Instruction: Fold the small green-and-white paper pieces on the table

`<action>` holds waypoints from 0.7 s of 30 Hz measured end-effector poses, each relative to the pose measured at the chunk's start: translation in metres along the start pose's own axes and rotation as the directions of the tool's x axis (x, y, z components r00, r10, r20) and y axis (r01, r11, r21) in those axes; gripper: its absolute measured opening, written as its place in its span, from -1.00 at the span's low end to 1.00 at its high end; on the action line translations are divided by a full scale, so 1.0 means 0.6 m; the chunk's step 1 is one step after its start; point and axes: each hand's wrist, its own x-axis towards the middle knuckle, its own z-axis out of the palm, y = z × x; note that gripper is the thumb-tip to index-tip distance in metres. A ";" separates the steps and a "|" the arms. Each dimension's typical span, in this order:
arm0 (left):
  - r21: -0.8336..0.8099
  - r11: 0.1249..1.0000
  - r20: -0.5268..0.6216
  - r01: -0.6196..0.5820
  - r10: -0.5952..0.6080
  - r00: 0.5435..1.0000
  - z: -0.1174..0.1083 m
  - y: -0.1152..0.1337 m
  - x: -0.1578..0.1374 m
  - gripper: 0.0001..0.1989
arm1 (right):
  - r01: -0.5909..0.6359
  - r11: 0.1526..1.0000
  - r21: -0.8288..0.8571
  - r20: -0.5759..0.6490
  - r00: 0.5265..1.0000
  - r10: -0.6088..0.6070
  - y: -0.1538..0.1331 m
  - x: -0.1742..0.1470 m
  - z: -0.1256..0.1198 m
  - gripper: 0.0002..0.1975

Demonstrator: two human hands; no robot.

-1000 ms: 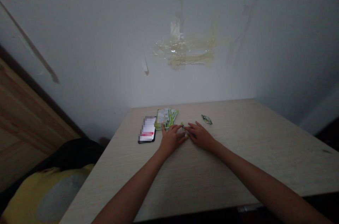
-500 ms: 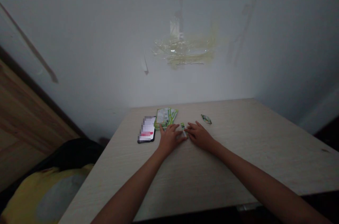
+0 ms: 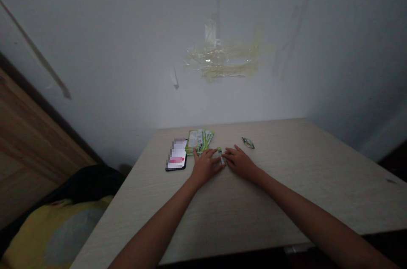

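A narrow green-and-white packet (image 3: pixel 221 157), perhaps folded, lies on the table between my two hands. My left hand (image 3: pixel 205 167) rests at its left side with the fingers spread, fingertips touching the packet's edge. From the right, my right hand (image 3: pixel 239 162) reaches it, fingers stretched out and low over the tabletop, the tips at the packet's right edge. Parts of the packet are hidden under the fingers. Just beyond my left hand is a pile of green-and-white packets (image 3: pixel 197 138). Another small green packet (image 3: pixel 248 142), folded or crumpled, lies beyond my right hand.
A phone (image 3: pixel 177 156) with a lit, partly blurred screen lies left of the pile. The pale wooden table (image 3: pixel 305 154) meets a white wall (image 3: pixel 127 48) with old tape (image 3: pixel 225 61) on it. A yellow and grey plush item (image 3: pixel 66 231) is at the lower left.
Both hands stay at the small packet in almost the same pose. The view has shifted very slightly; the pile, phone and other packet keep their places on the table.
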 end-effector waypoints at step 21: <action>0.044 0.999 -0.030 -0.001 0.002 1.000 0.007 0.001 0.004 -0.75 | 0.033 0.999 0.030 0.015 0.999 -0.034 0.007 -0.003 0.001 -0.62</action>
